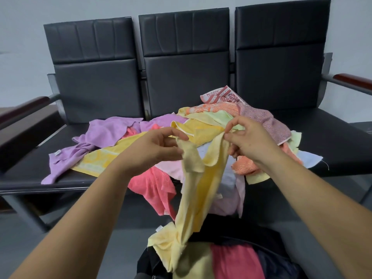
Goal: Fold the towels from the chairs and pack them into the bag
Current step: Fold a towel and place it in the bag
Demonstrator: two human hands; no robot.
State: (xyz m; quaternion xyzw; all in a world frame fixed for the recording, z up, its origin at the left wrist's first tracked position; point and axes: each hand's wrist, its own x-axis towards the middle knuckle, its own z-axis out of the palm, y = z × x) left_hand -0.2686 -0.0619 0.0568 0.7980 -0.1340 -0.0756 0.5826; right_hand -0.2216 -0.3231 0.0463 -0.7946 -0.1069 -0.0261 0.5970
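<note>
Pale yellow towel [193,198] was held up over the near bag [251,236], its top edge pinched by left grip [153,146] and right grip [249,141]. Spreading seemed in hand; corners were to be found next for folding.

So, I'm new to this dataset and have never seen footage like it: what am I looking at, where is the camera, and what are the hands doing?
There is no machine here: these are a person's two bare hands. The single picture comes from a wide-angle camera worn on the head, looking forward and down, so the arms reach in from the bottom. The left hand and right hand each pinch the top edge of a pale yellow towel, which hangs down between them. Behind it, a loose pile of towels, purple, pink, orange, yellow and green, lies unfolded on a row of black chairs. At the bottom edge sits what looks like a dark bag, with yellow and pink cloth inside.
</note>
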